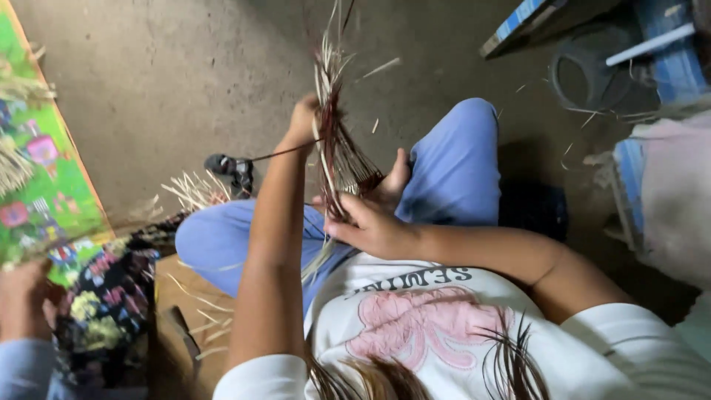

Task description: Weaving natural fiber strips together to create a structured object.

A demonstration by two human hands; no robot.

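I sit on the floor with my knees in blue trousers (452, 163) drawn up. My left hand (302, 118) is raised and pinches a thin dark strand that runs from a bundle of pale and dark red straw strips (333, 126). My right hand (370, 222) grips the lower part of that bundle above my lap, where the strips fan out. The strips stand upright and reach past the top of the view. My white shirt with a pink print (422, 326) fills the bottom.
Another person's hand (22, 296) and blue sleeve are at the bottom left, beside a dark flowered cloth (111, 296). A bright green patterned mat (37, 163) lies left. Loose straw (196, 189) litters the concrete floor. A blue bench (666, 67) and tyre stand at upper right.
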